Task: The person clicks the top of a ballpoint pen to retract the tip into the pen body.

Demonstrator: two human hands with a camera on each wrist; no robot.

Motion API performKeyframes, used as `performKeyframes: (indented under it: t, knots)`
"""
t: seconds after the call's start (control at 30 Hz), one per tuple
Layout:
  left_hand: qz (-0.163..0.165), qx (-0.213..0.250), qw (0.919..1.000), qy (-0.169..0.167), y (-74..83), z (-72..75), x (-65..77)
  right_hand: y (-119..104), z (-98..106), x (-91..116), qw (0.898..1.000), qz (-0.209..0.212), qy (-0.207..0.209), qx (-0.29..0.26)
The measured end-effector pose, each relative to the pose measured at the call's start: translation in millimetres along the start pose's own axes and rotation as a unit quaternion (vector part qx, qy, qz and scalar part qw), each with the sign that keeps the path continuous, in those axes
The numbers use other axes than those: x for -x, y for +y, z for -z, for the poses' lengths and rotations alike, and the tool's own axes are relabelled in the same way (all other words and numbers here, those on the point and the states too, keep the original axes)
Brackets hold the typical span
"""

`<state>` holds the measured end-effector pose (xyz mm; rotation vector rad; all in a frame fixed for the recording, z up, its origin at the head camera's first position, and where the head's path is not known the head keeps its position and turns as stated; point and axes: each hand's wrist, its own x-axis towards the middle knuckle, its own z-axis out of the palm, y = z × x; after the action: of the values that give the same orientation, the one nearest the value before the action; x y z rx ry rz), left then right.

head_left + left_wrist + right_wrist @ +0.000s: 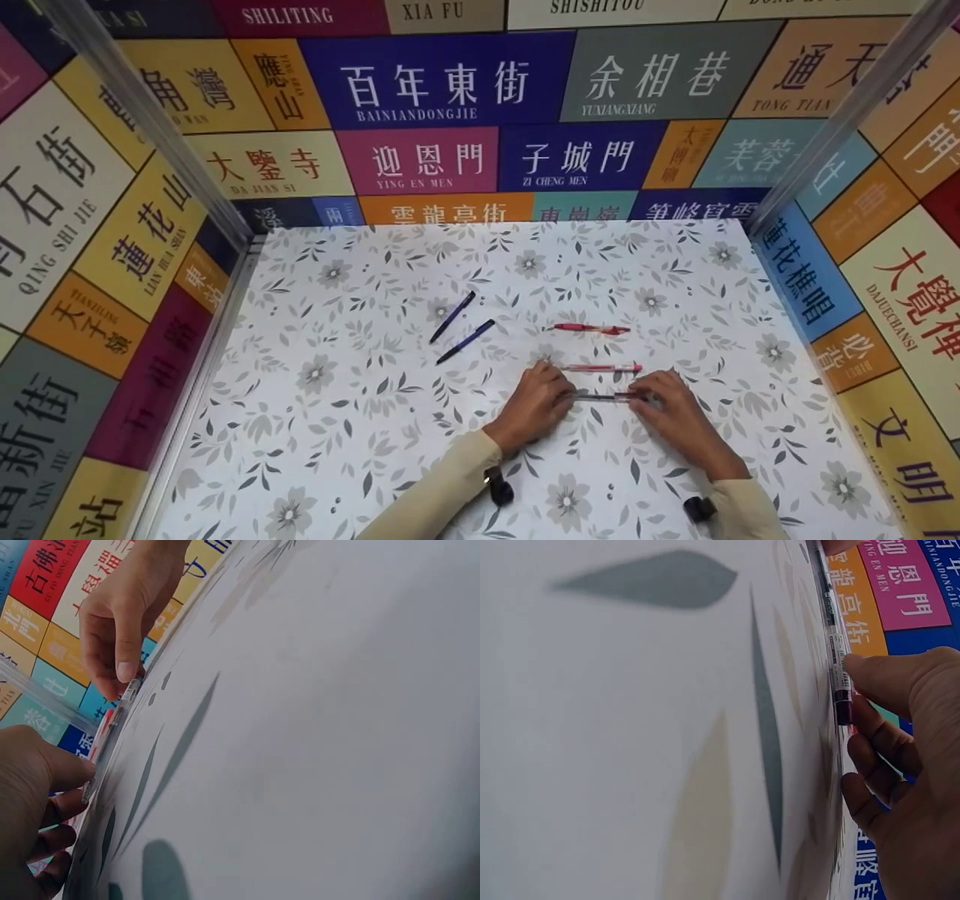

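Note:
A clear-barrelled pen with a dark end (600, 397) lies low along the patterned surface, between my two hands. My left hand (534, 401) pinches its left tip, thumb and fingers meeting there in the left wrist view. At the other end, my right hand (675, 412) holds the dark end; the right wrist view shows the thumb against the labelled barrel (837, 660). Just beyond this pen lies a red pen with a clear barrel (600, 367), its left end close to my left fingers. A second red pen (589, 328) lies farther back, roughly parallel.
Two dark blue pens (452, 316) lie slanted to the left of the red ones. White floral paper (315, 450) covers the table. Printed sign panels (435, 82) stand behind and at both sides, with clear corner posts (832, 135).

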<state>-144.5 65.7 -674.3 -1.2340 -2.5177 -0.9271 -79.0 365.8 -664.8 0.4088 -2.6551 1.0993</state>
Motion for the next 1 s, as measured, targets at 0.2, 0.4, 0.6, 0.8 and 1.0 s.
performKeyframes:
  t: [0.2, 0.4, 0.6, 0.8, 1.0]
  knots:
    - [-0.001, 0.021, 0.9996, 0.017, -2.8, 9.0, 5.0, -2.7, -2.4, -7.8, 0.999, 0.043, 0.022, -0.005]
    - [0.02, 0.027, 0.9989, 0.034, -6.3, 19.8, 11.6, -8.6, -4.4, -18.8, 0.996, 0.063, 0.041, -0.044]
    - [0.031, 0.043, 0.9965, 0.065, -14.0, 27.7, 19.7, -16.9, -6.9, -28.4, 0.994, 0.066, 0.053, -0.063]
    - [0.044, 0.061, 0.9943, 0.076, -22.4, 35.5, 26.9, -25.6, -15.6, -39.1, 0.994, 0.048, 0.068, -0.072]
    - [0.061, 0.074, 0.9913, 0.09, -27.6, 44.3, 33.3, -34.7, -20.9, -51.2, 0.994, 0.027, 0.037, -0.097]
